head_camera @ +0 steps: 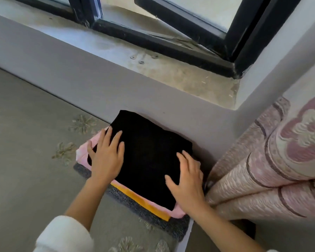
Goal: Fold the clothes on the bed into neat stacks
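Stack (144,203) topped by black garment (149,151) lies under left grip (105,157) and right grip (186,180), both flat, clasping nothing.

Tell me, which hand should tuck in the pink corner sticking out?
Probably the left hand: its thumb lies beside the pink corner, while the right hand rests far across, by the curtain.

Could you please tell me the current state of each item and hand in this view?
black garment, folded, topping the stack.
pink garment, folded, beneath it.
orange garment, folded, edge showing.
grey garment, bottom layer.
left hand, rests flat on black garment.
right hand, rests flat on black garment.
window sash, ajar.
curtain, bunched.
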`<state>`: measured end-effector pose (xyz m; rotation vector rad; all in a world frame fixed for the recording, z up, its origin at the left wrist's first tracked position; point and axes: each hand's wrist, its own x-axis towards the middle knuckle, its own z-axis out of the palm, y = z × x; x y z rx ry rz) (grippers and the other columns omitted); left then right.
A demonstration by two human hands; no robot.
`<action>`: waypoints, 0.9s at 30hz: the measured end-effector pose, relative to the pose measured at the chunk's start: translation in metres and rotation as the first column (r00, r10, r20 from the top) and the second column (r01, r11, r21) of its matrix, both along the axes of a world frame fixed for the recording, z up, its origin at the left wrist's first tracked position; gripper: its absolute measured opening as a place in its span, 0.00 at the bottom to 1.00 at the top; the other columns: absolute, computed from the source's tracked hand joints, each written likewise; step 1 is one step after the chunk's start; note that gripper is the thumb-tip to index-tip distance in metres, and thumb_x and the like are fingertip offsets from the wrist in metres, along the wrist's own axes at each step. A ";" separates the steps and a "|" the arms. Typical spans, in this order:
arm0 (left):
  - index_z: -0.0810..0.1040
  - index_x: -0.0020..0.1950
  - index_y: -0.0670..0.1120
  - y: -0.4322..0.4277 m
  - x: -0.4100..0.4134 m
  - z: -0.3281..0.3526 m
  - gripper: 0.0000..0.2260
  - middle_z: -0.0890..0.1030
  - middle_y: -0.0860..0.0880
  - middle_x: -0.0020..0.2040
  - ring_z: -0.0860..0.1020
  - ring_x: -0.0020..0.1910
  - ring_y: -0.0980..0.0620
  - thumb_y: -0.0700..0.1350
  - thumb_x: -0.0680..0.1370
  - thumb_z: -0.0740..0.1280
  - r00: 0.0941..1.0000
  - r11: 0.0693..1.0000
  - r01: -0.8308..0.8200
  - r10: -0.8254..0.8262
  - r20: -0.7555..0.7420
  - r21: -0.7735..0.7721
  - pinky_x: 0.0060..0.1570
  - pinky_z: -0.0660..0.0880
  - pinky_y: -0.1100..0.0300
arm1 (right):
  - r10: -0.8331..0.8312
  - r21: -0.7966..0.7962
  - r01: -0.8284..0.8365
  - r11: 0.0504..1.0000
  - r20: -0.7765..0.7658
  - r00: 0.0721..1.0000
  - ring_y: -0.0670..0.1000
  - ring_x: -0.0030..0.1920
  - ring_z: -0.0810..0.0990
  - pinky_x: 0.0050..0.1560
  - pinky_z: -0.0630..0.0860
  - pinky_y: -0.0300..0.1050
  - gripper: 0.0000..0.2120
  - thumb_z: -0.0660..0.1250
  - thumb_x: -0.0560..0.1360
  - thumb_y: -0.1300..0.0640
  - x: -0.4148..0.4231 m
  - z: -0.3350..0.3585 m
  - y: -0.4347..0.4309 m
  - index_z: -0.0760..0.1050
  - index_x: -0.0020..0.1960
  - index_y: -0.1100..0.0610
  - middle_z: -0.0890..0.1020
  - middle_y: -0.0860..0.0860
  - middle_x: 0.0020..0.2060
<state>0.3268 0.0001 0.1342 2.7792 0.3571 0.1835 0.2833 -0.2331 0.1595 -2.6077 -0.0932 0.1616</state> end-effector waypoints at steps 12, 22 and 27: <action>0.48 0.77 0.60 0.004 0.022 -0.052 0.23 0.48 0.53 0.79 0.42 0.77 0.51 0.59 0.82 0.44 0.950 0.999 0.024 -0.030 -0.312 -0.022 0.73 0.42 0.45 | 0.264 -0.233 -0.387 0.892 -0.426 0.865 0.49 0.73 0.28 0.70 0.32 0.45 0.47 0.36 0.65 0.26 0.029 -0.047 0.008 0.29 0.75 0.50 0.31 0.50 0.75; 0.48 0.78 0.56 -0.004 0.020 -0.025 0.24 0.46 0.49 0.79 0.40 0.77 0.47 0.57 0.82 0.43 0.916 0.998 0.062 -0.046 -0.399 0.029 0.73 0.40 0.43 | 0.263 -0.165 -0.387 0.907 -0.497 0.827 0.54 0.76 0.34 0.75 0.39 0.50 0.44 0.57 0.77 0.35 0.035 -0.028 0.008 0.35 0.78 0.54 0.36 0.53 0.77; 0.52 0.78 0.53 -0.031 -0.011 -0.001 0.24 0.47 0.47 0.79 0.41 0.77 0.47 0.55 0.83 0.47 0.968 1.000 0.002 -0.005 -0.251 -0.014 0.73 0.40 0.45 | 0.271 -0.024 -0.297 0.955 -0.342 0.900 0.52 0.77 0.40 0.76 0.45 0.49 0.43 0.64 0.76 0.42 0.025 0.001 -0.003 0.42 0.79 0.56 0.46 0.52 0.78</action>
